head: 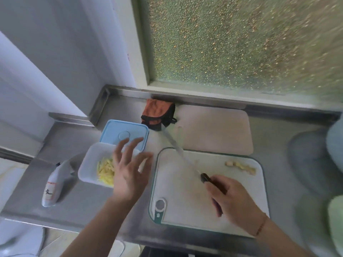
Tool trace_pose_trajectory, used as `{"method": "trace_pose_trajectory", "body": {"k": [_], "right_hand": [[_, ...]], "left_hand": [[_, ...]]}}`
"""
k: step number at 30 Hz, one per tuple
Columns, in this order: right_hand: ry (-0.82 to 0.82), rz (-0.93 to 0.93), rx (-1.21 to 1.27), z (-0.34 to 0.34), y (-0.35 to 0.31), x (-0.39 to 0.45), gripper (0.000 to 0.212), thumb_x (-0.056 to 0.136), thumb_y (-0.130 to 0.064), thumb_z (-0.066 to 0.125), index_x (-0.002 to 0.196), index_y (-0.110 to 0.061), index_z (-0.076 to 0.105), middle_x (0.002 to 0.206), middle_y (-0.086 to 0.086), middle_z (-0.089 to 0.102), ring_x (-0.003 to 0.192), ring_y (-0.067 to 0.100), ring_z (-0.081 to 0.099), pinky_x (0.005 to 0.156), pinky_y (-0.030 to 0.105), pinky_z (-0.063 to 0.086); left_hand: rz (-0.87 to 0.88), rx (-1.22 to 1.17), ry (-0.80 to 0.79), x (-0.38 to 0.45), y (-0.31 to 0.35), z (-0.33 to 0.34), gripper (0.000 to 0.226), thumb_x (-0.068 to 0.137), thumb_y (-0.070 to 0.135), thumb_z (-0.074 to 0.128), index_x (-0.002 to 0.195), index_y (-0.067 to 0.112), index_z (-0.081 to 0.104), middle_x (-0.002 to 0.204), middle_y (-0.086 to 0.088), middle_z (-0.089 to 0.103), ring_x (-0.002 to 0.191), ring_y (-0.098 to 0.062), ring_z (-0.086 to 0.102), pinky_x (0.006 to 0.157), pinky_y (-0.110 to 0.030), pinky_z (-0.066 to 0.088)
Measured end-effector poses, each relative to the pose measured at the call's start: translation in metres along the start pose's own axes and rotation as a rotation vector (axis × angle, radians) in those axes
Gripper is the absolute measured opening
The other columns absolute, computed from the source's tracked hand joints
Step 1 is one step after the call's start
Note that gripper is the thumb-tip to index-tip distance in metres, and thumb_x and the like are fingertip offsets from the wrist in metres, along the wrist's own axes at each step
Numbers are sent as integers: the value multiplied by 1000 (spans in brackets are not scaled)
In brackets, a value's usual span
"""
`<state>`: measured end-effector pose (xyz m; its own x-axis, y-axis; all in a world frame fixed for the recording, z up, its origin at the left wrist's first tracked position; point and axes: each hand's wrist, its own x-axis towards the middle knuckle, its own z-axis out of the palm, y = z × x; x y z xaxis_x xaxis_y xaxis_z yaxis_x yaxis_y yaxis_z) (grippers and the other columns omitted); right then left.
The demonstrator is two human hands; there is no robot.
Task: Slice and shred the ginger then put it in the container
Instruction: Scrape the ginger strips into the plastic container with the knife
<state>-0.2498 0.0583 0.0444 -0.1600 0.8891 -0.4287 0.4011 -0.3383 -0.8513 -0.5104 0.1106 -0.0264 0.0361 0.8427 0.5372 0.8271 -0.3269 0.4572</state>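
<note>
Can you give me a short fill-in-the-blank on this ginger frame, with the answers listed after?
1. The shredded ginger lies inside the white ____.
2. The right hand grips the handle of a ____.
3. The left hand, fingers spread, is over the container and holds ____.
4. The uncut ginger pieces lie on the green-rimmed ____.

Answers: container; knife; nothing; cutting board

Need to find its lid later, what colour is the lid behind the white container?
Light blue lid, lying flat behind the container; seen clearly in the head view.
</note>
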Motion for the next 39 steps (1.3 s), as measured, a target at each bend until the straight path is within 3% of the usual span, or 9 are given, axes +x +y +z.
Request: {"method": "trace_pose_trajectory", "body": {"k": [5, 10, 15, 18, 21, 28, 33, 36, 39], "right_hand": [[548, -26, -329, -62, 73, -18, 25, 79, -56, 58, 83, -32, 64, 69, -9, 66, 65, 9, 59, 59, 18, 43], [771, 26, -596, -99, 141, -18, 51, 81, -58, 42, 86, -13, 67, 74, -3, 57, 75, 28, 56, 65, 29, 38], [871, 36, -665, -123, 174, -11, 64, 89, -64, 31, 85, -13, 70, 74, 5, 63, 70, 31, 57, 63, 38, 50], [887, 69, -731, -132, 180, -2, 73, 92, -67, 19, 80, -14, 68, 72, 5, 63, 67, 32, 57, 60, 40, 48], [903, 121, -823, -138, 179, 12, 58, 86, -61, 32, 79, -18, 70, 73, 4, 62, 67, 32, 55, 59, 38, 44], [811, -93, -937, -151, 157, 89, 31, 77, -49, 48, 81, -29, 71, 79, -4, 61, 74, 24, 44, 68, 35, 27], [613, -175, -970, -157, 126, 141, 28, 67, -44, 79, 89, -29, 73, 83, -6, 63, 77, 23, 54, 70, 37, 41], [522, -151, -977, -155, 120, 152, 28, 71, -44, 76, 95, -30, 72, 88, -6, 64, 81, 24, 54, 72, 39, 42], [535, -200, -965, -155, 125, 154, 24, 76, -42, 74, 96, -28, 73, 92, -3, 65, 83, 26, 54, 73, 39, 41]], "left_hand": [[31, -162, -169, 16, 54, 72, 4, 81, 17, 77, 80, 15, 74, 119, -5, 68, 115, -37, 54, 91, -50, 49], [171, -198, -490, 12, 132, 139, 25, 87, 27, 70, 111, 19, 70, 128, -2, 66, 120, -31, 56, 100, -50, 50], [367, -113, -781, 15, 208, 195, 44, 97, 37, 53, 137, 21, 55, 150, -2, 49, 140, -30, 41, 119, -49, 28], [407, -37, -789, 16, 226, 216, 46, 92, 42, 43, 127, 20, 64, 141, -4, 57, 131, -31, 51, 113, -52, 37], [344, -46, -691, 19, 219, 224, 34, 88, 40, 49, 108, 21, 69, 129, -3, 63, 119, -30, 56, 103, -50, 47], [235, 39, -452, 43, 171, 228, 18, 87, 31, 54, 89, 21, 69, 114, 3, 66, 102, -25, 58, 94, -37, 37], [31, 168, -532, 54, 153, 212, 32, 91, 37, 55, 112, 21, 72, 129, 0, 65, 119, -28, 60, 103, -42, 44], [-168, 184, -826, 59, 159, 198, 72, 94, 60, 14, 150, 27, 44, 163, 6, 30, 152, -23, 22, 124, -46, 13], [-197, 242, -925, 63, 161, 193, 67, 99, 62, 14, 157, 30, 26, 169, 8, 10, 155, -18, 2, 125, -44, -3]]}}
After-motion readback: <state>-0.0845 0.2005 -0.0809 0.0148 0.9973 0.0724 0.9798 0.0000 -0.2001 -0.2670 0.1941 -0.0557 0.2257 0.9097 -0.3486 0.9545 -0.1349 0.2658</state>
